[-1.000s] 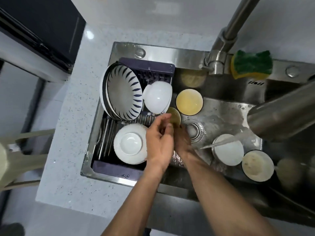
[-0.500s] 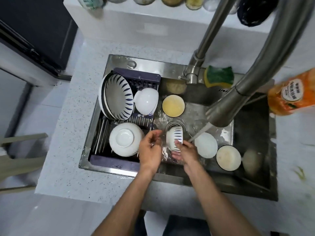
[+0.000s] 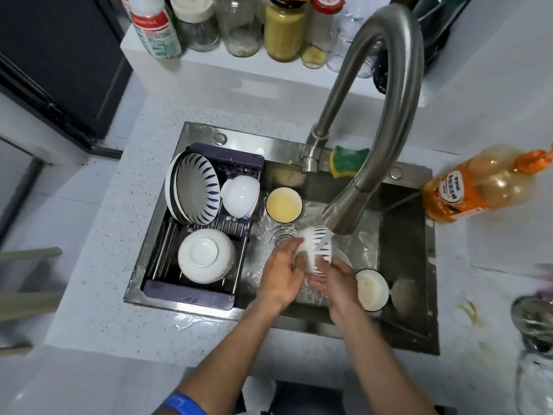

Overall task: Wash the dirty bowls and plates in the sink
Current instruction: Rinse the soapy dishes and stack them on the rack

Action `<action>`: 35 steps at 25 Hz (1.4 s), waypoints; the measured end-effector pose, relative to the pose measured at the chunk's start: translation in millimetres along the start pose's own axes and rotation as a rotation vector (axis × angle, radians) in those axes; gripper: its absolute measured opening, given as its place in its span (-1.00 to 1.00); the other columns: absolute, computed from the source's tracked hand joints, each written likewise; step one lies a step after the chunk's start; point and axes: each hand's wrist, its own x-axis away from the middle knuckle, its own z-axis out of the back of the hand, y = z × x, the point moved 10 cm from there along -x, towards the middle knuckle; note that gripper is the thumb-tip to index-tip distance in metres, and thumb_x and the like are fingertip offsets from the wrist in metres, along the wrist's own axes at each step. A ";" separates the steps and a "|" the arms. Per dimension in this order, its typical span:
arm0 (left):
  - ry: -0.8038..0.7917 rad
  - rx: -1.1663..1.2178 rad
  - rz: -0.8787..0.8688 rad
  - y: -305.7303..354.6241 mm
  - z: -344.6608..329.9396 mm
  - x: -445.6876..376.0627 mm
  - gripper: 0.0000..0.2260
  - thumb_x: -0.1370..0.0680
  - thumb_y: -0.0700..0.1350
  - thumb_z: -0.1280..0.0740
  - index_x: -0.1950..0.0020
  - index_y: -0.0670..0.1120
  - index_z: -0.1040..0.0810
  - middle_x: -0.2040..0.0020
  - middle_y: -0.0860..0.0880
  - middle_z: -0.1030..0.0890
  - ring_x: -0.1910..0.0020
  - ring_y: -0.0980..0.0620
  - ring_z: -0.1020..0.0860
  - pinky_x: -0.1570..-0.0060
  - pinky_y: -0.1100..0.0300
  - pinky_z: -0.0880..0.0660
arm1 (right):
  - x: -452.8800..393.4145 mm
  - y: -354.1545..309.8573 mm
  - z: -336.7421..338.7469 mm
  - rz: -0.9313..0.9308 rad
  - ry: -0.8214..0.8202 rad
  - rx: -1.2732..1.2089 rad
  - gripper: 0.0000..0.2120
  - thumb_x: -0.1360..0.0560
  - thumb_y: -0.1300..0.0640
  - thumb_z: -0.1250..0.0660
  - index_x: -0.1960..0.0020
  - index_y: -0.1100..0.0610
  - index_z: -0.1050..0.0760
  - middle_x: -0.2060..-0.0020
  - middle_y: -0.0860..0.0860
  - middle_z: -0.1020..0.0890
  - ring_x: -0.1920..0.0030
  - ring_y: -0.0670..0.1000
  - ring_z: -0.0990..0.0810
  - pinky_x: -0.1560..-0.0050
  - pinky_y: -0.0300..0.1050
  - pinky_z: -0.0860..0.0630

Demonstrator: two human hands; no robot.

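Under the running tap I hold a small white bowl with blue stripes between both hands. My left hand grips its left side, and my right hand cups it from below on the right. In the steel sink a dirty bowl with yellowish liquid stands at the back, and a second soiled, dark-rimmed bowl sits beside my right wrist. Part of a white dish shows under my right hand.
A dark drying rack fills the sink's left half, holding striped plates, a tilted white bowl and an upturned white bowl. A green-yellow sponge lies behind the tap. An orange detergent bottle stands right; jars line the back ledge.
The striped bowl has come up from the sink floor into the water stream, both hands now around it. The camera has pulled back and tilted up, showing the ledge.
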 end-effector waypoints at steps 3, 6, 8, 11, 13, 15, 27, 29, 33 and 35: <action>0.085 0.286 0.186 -9.1 6.9 -4.5 -0.65 -0.66 -0.11 -0.23 -0.46 -0.08 -0.43 -0.37 -0.03 -0.51 -0.36 0.03 -0.46 -0.41 0.11 -0.35 | 27.9 -43.0 -13.0 0.609 0.047 0.986 -0.91 -0.54 0.11 -0.35 -0.01 0.07 -0.61 0.10 0.02 -0.66 0.09 0.13 -0.57 0.14 -0.02 -0.47; 0.172 0.453 0.327 -26.1 19.7 0.1 -0.70 -0.66 -0.15 -0.24 -0.39 -0.12 -0.50 -0.28 -0.05 -0.58 -0.31 0.01 -0.50 -0.36 0.17 -0.36 | 47.3 -46.7 -30.6 0.764 0.025 1.352 -0.88 -0.54 0.11 -0.35 -0.05 0.09 -0.59 0.02 0.00 -0.61 0.03 0.16 -0.50 0.12 0.05 -0.51; 0.185 0.495 0.361 -28.3 23.4 4.2 -0.77 -0.66 -0.16 -0.23 -0.27 -0.08 -0.57 -0.17 -0.03 -0.63 -0.24 0.00 -0.54 -0.29 0.19 -0.40 | 53.4 -54.5 -33.6 0.772 -0.004 1.315 -0.88 -0.55 0.13 -0.34 -0.06 0.09 -0.59 0.01 -0.01 -0.61 0.01 0.15 -0.49 0.09 0.04 -0.51; 0.224 0.554 0.447 -37.1 27.7 11.0 -0.82 -0.66 -0.14 -0.22 0.02 0.07 -0.57 0.01 0.10 -0.62 -0.17 0.01 -0.55 -0.29 0.12 -0.40 | 51.0 -57.6 -33.7 0.705 -0.008 1.369 -0.84 -0.59 0.13 -0.28 -0.14 0.08 -0.55 -0.07 -0.03 -0.60 -0.06 0.13 -0.47 0.01 0.00 -0.47; 0.255 0.576 0.487 -45.2 28.5 12.9 -0.79 -0.66 -0.13 -0.22 0.11 0.10 -0.55 0.07 0.11 -0.62 -0.18 -0.05 -0.56 -0.33 0.02 -0.40 | 51.1 -56.7 -35.2 0.706 -0.031 1.400 -0.83 -0.60 0.10 -0.26 -0.15 0.08 -0.55 -0.07 -0.03 -0.60 -0.06 0.12 -0.46 0.01 0.00 -0.48; 0.257 0.580 0.499 -47.5 24.7 15.0 -0.80 -0.66 -0.13 -0.24 0.11 0.11 -0.54 0.05 0.10 -0.62 -0.20 -0.05 -0.56 -0.34 0.01 -0.40 | 48.4 -58.9 -31.5 0.680 -0.031 1.392 -0.83 -0.60 0.12 -0.26 -0.15 0.09 -0.54 -0.08 -0.02 -0.61 -0.08 0.13 -0.47 -0.02 -0.01 -0.47; 0.178 0.589 0.447 -45.5 16.9 12.0 -0.82 -0.64 -0.17 -0.28 -0.20 0.02 -0.56 -0.09 0.03 -0.65 -0.06 0.11 -0.59 -0.12 0.20 -0.50 | 44.5 -52.0 -39.0 0.614 -0.077 1.316 -0.82 -0.60 0.08 -0.24 -0.16 0.05 -0.55 -0.10 -0.01 -0.62 -0.09 0.13 -0.49 -0.03 -0.02 -0.47; 0.127 0.514 0.377 -34.4 14.9 7.2 -0.80 -0.64 -0.17 -0.28 -0.24 0.00 -0.56 -0.12 0.05 -0.64 -0.09 0.17 -0.58 -0.11 0.30 -0.45 | 39.2 -57.9 -34.9 0.586 -0.003 1.213 -0.84 -0.58 0.09 -0.28 -0.12 0.04 -0.57 -0.05 0.02 -0.65 -0.05 0.15 -0.53 0.03 -0.05 -0.46; 0.088 0.443 0.292 -14.9 16.6 -1.1 -0.76 -0.62 -0.19 -0.29 -0.26 -0.02 -0.59 -0.15 0.06 -0.65 -0.17 0.11 -0.58 -0.22 0.25 -0.45 | 43.8 -59.6 -26.0 0.579 0.021 1.114 -0.84 -0.57 0.06 -0.31 -0.11 0.03 -0.60 -0.01 0.01 -0.67 0.00 0.14 -0.58 0.07 -0.07 -0.45; 0.057 0.415 0.295 -8.9 13.5 -5.0 -0.73 -0.62 -0.21 -0.28 -0.31 -0.05 -0.56 -0.21 0.04 -0.62 -0.20 0.11 -0.56 -0.28 0.23 -0.43 | 43.4 -64.9 -15.9 0.542 0.069 0.956 -0.87 -0.55 0.08 -0.35 -0.07 0.03 -0.62 0.03 0.03 -0.68 0.04 0.13 -0.61 0.10 -0.07 -0.47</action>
